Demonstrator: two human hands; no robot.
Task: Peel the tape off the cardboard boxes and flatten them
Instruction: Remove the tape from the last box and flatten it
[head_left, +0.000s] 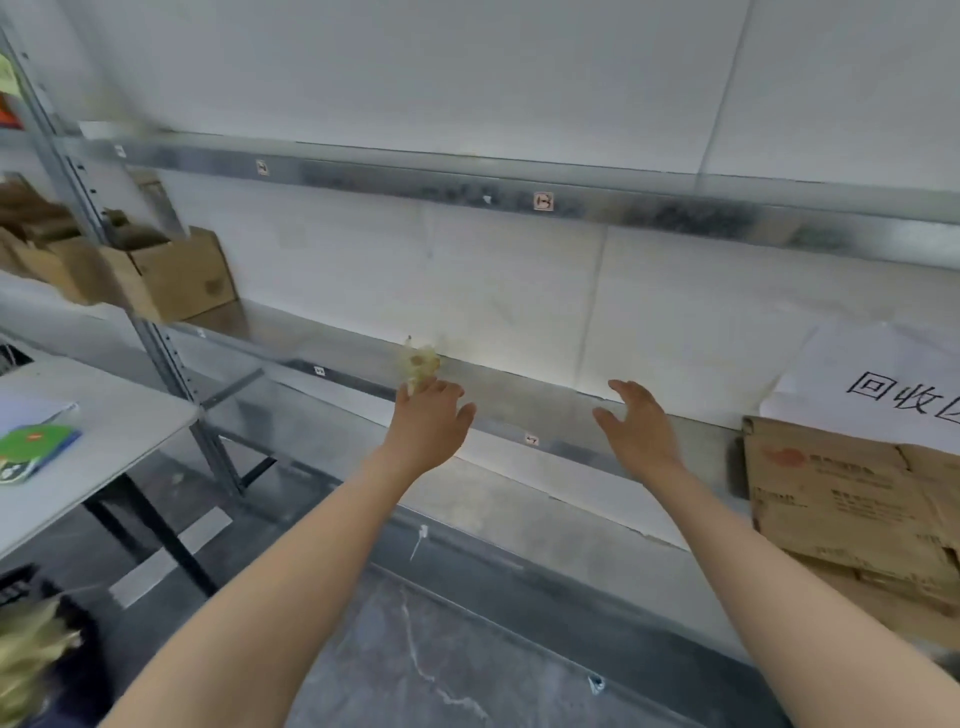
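Left hand (428, 426): fingertips pinch a crumpled tape wad (420, 364) over the shelf (519, 397) front edge.
Right hand (636, 426): at its 3 o'clock, fingers spread, holding nothing.
Flattened cardboard boxes (841, 499): 3 o'clock, stacked on the shelf by a white sign (883, 374).
Open cardboard boxes (176, 280): 10 o'clock; contents too blurred to tell.
Dark bin (88, 654): 7 o'clock, yellowish tangle (31, 660) inside.
Desk (104, 431): 9 o'clock, carrying a green packet (36, 452).

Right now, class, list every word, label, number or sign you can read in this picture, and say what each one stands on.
"回收", then a character cut off by the frame edge: white paper sign.
Flattened cardboard box: red logo and print, too blurred to read.
Small labels on the shelf rails: too small to read.
Green packet on the table: blurred.
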